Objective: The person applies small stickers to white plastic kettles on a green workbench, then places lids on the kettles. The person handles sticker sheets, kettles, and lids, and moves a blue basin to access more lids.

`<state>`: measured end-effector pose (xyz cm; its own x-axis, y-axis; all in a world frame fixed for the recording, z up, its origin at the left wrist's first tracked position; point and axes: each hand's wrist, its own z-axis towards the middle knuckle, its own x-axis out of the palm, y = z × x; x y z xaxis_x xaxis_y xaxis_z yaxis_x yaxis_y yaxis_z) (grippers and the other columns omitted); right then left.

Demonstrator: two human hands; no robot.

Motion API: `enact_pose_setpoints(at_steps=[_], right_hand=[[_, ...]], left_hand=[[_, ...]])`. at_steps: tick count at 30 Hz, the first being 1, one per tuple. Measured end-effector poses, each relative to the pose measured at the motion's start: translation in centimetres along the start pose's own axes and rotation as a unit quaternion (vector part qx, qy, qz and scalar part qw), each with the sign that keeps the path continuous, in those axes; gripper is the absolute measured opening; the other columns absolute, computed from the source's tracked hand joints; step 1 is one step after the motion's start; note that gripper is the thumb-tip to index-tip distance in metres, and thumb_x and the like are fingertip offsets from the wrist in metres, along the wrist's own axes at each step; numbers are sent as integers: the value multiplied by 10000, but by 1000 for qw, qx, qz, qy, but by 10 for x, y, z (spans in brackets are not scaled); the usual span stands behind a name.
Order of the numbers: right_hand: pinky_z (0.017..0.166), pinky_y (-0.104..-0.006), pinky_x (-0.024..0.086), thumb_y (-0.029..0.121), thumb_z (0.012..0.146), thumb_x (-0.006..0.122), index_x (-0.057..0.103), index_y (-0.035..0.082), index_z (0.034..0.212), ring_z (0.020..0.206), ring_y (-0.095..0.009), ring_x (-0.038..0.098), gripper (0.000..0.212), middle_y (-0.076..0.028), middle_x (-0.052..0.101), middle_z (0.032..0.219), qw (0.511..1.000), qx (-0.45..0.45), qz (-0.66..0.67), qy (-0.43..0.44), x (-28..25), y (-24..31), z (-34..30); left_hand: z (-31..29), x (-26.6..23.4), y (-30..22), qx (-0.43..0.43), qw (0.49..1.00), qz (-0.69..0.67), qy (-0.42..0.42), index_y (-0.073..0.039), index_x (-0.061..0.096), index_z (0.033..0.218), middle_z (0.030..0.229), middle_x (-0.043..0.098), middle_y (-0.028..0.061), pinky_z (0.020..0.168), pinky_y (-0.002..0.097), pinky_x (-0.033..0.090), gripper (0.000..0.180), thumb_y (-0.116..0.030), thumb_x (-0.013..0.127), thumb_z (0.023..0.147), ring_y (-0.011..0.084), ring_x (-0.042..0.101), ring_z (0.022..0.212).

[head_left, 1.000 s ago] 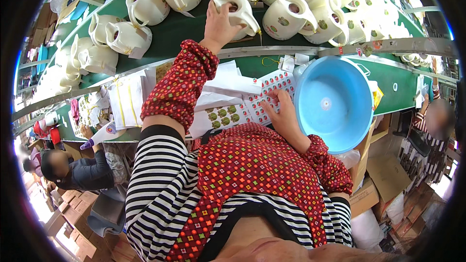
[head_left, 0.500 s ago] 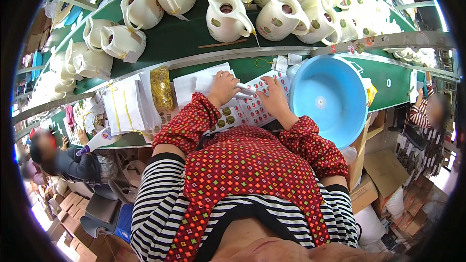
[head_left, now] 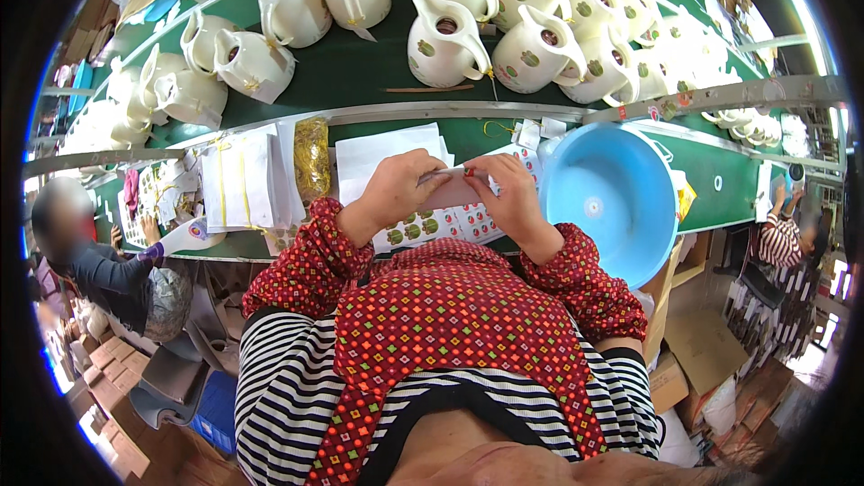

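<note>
My left hand (head_left: 396, 191) is closed, pinching a narrow white folded paper (head_left: 456, 170) in front of my chest. Close on its right, the thumb and forefinger of my right hand (head_left: 511, 196) are pinched on a small red sticker (head_left: 469, 173) at the paper's right end. Beneath both hands lie sticker sheets, one with green motifs (head_left: 416, 227) and one with rows of small red round stickers (head_left: 477, 219), partly hidden by my hands. Behind my left hand rests a stack of white paper (head_left: 382, 151).
A large blue basin (head_left: 621, 243) stands close on my right. To the left are tied white papers (head_left: 238, 182) and a bundle of yellow ties (head_left: 311, 157). Several cream pitchers (head_left: 443, 47) line the raised green shelf beyond a metal rail. A co-worker (head_left: 99, 261) sits at the left.
My right hand has come away from the red sticker sheet and now has a red sticker at the white paper. My left hand has moved slightly left and nearer. The view has shifted.
</note>
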<state>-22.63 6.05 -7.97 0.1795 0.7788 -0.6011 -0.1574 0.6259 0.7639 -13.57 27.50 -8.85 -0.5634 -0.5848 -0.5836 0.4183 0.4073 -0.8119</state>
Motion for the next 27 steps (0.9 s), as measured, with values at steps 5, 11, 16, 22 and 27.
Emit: enact_pose_setpoints(at_steps=[5,11,16,22,27], right_hand=[[861,-415,507,89,878,777,756,39,1057,940,-335,678,187,-113,743,981,998,7,30,48,-1,19,16],[854,-417,512,19,774,799,759,79,974,948,-305,661,212,-86,729,1034,982,-188,11,3,-1,36,38],[874,-422,527,-31,650,831,782,115,961,1054,-345,636,347,-107,701,1178,964,-265,27,-21,-7,60,39],[932,-456,498,35,743,854,753,144,1152,1125,-320,585,436,-94,614,1326,964,-265,-16,-5,-3,56,52],[981,-460,479,61,801,810,719,79,1239,1161,-311,584,448,-82,624,1317,968,-244,-46,33,8,58,77]], left_hand=[[-14,-24,-10,76,993,82,-41,-59,768,969,884,716,125,754,422,525,99,-129,756,901,332,680,815],[-27,-38,-15,45,991,40,-121,-59,751,953,854,714,127,767,423,513,92,-67,764,863,333,663,796],[-35,-53,-5,110,953,151,-239,-54,697,965,901,687,100,823,437,518,193,-1,763,791,323,653,849],[-36,-54,11,56,953,116,-273,-28,697,945,901,697,103,779,391,545,190,23,778,780,293,660,799],[-30,-66,3,-91,984,-80,-127,40,748,1006,891,741,193,677,365,559,175,-91,781,896,298,721,744]])
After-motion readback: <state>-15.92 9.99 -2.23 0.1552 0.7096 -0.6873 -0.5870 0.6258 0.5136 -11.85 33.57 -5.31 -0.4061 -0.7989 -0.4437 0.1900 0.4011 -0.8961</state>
